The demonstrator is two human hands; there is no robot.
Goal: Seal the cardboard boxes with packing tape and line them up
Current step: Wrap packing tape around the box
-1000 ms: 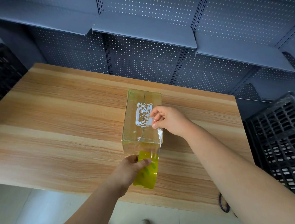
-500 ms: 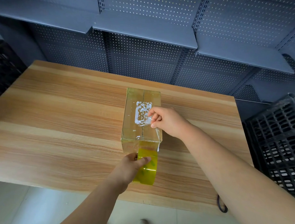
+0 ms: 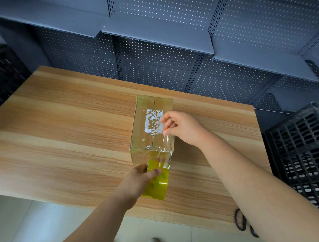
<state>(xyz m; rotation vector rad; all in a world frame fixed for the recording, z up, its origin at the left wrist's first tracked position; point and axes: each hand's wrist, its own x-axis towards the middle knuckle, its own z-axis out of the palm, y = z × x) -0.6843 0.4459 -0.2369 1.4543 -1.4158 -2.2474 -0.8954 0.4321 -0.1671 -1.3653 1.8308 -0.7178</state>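
One cardboard box [image 3: 143, 131], glossy with clear tape and bearing a torn white label, stands in the middle of the wooden table [image 3: 63, 135]. My left hand [image 3: 137, 182] grips a yellow-green roll of packing tape [image 3: 157, 184] just in front of the box's near face. A clear strip [image 3: 164, 150] runs from the roll up over the box's near right top edge. My right hand [image 3: 182, 127] pinches the end of that strip above the box's top right side.
Black scissors [image 3: 242, 221] lie at the table's near right edge, partly hidden by my right arm. A black plastic crate [image 3: 299, 154] stands to the right of the table, another dark crate [image 3: 5, 77] to the left. Grey pegboard shelving [image 3: 157, 66] rises behind.
The roll in my left hand has moved slightly closer to the box's near face. My right hand keeps its pinch on the strip at the box top, almost unmoved.
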